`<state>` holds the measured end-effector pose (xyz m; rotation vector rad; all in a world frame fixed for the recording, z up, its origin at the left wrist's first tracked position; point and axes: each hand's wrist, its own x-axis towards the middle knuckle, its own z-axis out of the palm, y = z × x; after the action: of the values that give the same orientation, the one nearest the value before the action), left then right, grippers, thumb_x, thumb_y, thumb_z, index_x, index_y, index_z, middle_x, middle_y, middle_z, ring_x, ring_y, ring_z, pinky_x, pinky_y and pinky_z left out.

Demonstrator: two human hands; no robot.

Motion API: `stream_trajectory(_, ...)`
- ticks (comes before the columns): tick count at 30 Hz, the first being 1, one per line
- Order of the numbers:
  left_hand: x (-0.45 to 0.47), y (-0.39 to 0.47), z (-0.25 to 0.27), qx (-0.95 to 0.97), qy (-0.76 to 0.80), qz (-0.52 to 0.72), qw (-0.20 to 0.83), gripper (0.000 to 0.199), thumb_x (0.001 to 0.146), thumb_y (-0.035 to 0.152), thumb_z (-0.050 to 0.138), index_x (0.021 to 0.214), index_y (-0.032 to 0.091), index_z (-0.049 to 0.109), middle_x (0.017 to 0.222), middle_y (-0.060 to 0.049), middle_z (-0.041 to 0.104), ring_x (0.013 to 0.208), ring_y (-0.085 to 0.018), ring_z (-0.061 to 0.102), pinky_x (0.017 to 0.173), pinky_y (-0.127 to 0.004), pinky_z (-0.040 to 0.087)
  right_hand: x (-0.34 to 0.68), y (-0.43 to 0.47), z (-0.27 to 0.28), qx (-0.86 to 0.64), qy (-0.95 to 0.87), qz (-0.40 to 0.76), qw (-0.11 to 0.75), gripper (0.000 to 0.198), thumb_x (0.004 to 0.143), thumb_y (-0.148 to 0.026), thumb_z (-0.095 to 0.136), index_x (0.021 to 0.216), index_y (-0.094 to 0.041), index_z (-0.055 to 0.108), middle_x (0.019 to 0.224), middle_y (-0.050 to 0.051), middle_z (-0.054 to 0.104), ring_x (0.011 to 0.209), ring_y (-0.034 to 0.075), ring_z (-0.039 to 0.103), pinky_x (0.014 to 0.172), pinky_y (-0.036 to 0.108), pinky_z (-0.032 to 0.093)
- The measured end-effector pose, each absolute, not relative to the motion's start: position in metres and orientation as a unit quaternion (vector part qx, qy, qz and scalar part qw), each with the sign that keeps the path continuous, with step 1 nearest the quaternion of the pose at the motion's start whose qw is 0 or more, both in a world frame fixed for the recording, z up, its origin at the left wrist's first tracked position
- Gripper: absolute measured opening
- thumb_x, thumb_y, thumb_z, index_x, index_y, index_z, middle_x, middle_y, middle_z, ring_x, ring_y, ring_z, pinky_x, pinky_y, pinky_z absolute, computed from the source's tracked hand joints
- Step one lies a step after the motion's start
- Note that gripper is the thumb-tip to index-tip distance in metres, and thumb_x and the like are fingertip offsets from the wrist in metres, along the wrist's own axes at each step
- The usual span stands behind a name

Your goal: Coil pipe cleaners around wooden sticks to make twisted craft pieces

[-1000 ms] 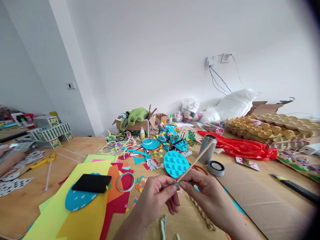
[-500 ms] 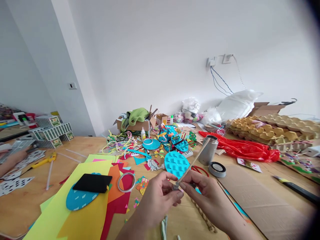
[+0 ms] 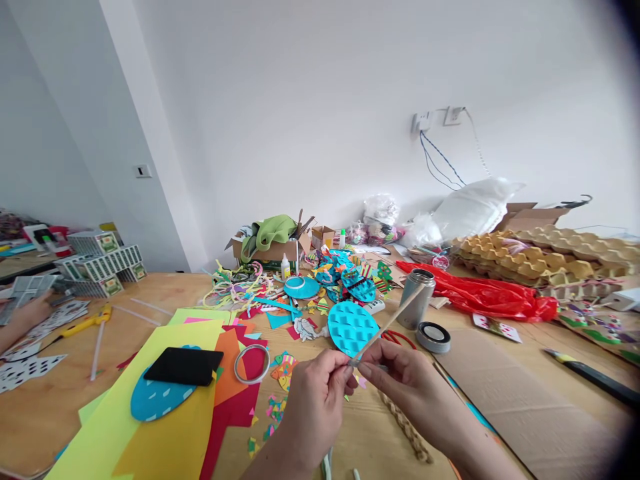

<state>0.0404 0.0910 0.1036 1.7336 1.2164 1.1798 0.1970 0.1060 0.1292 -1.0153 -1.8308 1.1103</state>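
A thin pale wooden stick [image 3: 393, 317] slants up and to the right from between my fingertips. My right hand [image 3: 407, 377] pinches it near its lower end. My left hand [image 3: 317, 397] is closed with thumb and forefinger at that same end, where something grey and narrow shows; the fingers hide most of it. Just beyond my hands lies a blue oval piece [image 3: 353, 328] with rows of raised scales. A braided rope [image 3: 407, 430] lies below my right hand, and pale cord ends [image 3: 327, 463] show under my left wrist.
Left of my hands, a black phone [image 3: 183, 367] and a tape roll [image 3: 252, 364] lie on coloured paper [image 3: 165, 427]. To the right stand a metal flask [image 3: 417, 300] and its lid [image 3: 433, 337], near cardboard [image 3: 515, 393] and a utility knife [image 3: 590, 377]. Another person's hand [image 3: 33, 313] is far left.
My left fingers have closed in to a tighter pinch at the stick's lower end. The stick leans slightly further right. At far left, the other person's hand has lifted a grey, gridded object.
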Motion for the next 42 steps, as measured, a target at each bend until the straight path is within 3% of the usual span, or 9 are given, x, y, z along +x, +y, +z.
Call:
stream_trajectory(8, 0.037, 0.092, 0.112, 0.551, 0.362, 0.446, 0.605, 0.025, 0.084, 0.032, 0.05, 0.08, 0.009, 0.059, 0.057, 0.0, 0.051, 0.045, -0.006, 0.045, 0.047, -0.019, 0.038, 0.199, 0.102, 0.135, -0.409, -0.726, 0.403, 0.378, 0.023, 0.086, -0.035, 0.051, 0.076, -0.015, 0.059, 0.072, 0.003, 0.062, 0.073, 0.018, 0.058, 0.066, 0.029, 0.044)
stream_trajectory(14, 0.033, 0.091, 0.112, 0.507, 0.321, 0.431, 0.674, 0.027, 0.082, 0.032, 0.053, 0.083, 0.007, 0.062, 0.055, 0.0, 0.05, 0.044, -0.005, 0.042, 0.045, -0.018, 0.035, 0.2, 0.099, 0.139, -0.402, -0.729, 0.411, 0.372, 0.024, 0.084, -0.035, 0.053, 0.073, -0.016, 0.06, 0.07, 0.003, 0.062, 0.071, 0.018, 0.057, 0.065, 0.029, 0.043)
stream_trajectory(18, 0.036, 0.091, 0.113, 0.542, 0.354, 0.432, 0.628, 0.027, 0.083, 0.035, 0.052, 0.085, 0.009, 0.06, 0.062, -0.004, 0.059, 0.047, -0.008, 0.05, 0.049, -0.021, 0.04, 0.199, 0.101, 0.136, -0.421, -0.729, 0.389, 0.375, 0.024, 0.084, -0.035, 0.051, 0.071, -0.016, 0.058, 0.069, 0.003, 0.061, 0.068, 0.017, 0.055, 0.062, 0.028, 0.042)
stream_trajectory(22, 0.041, 0.089, 0.108, 0.63, 0.46, 0.435, 0.449, 0.021, 0.079, 0.028, 0.057, 0.097, 0.015, 0.059, 0.072, -0.005, 0.065, 0.06, -0.015, 0.06, 0.057, -0.024, 0.043, 0.196, 0.102, 0.132, -0.454, -0.728, 0.353, 0.373, 0.022, 0.083, -0.032, 0.051, 0.068, -0.017, 0.058, 0.066, 0.002, 0.06, 0.065, 0.017, 0.053, 0.061, 0.028, 0.041)
stream_trajectory(26, 0.041, 0.088, 0.102, 0.718, 0.489, 0.423, 0.257, 0.016, 0.086, 0.023, 0.046, 0.086, 0.018, 0.061, 0.068, -0.004, 0.065, 0.064, -0.015, 0.06, 0.058, -0.023, 0.04, 0.196, 0.103, 0.128, -0.437, -0.72, 0.382, 0.381, 0.022, 0.084, -0.034, 0.051, 0.074, -0.017, 0.06, 0.071, 0.003, 0.062, 0.07, 0.017, 0.055, 0.064, 0.027, 0.042)
stream_trajectory(30, 0.039, 0.089, 0.1, 0.728, 0.497, 0.431, 0.191, 0.018, 0.087, 0.022, 0.043, 0.086, 0.018, 0.06, 0.066, -0.003, 0.065, 0.062, -0.014, 0.06, 0.057, -0.022, 0.039, 0.198, 0.107, 0.127, -0.385, -0.712, 0.44, 0.387, 0.026, 0.087, -0.039, 0.048, 0.082, -0.016, 0.061, 0.077, 0.004, 0.063, 0.075, 0.018, 0.056, 0.068, 0.027, 0.043)
stream_trajectory(36, 0.039, 0.089, 0.098, 0.713, 0.482, 0.459, 0.22, 0.017, 0.086, 0.024, 0.045, 0.085, 0.02, 0.061, 0.066, -0.003, 0.065, 0.062, -0.015, 0.06, 0.057, -0.021, 0.041, 0.198, 0.108, 0.125, -0.394, -0.705, 0.447, 0.384, 0.029, 0.086, -0.041, 0.05, 0.077, -0.016, 0.059, 0.075, 0.004, 0.062, 0.076, 0.019, 0.057, 0.068, 0.028, 0.043)
stream_trajectory(42, 0.041, 0.089, 0.105, 0.623, 0.439, 0.458, 0.458, 0.022, 0.085, 0.032, 0.047, 0.083, 0.015, 0.06, 0.064, -0.003, 0.06, 0.053, -0.011, 0.056, 0.051, -0.02, 0.043, 0.195, 0.102, 0.126, -0.39, -0.726, 0.418, 0.382, 0.024, 0.09, -0.036, 0.043, 0.077, -0.018, 0.052, 0.074, 0.003, 0.059, 0.07, 0.016, 0.055, 0.064, 0.027, 0.042)
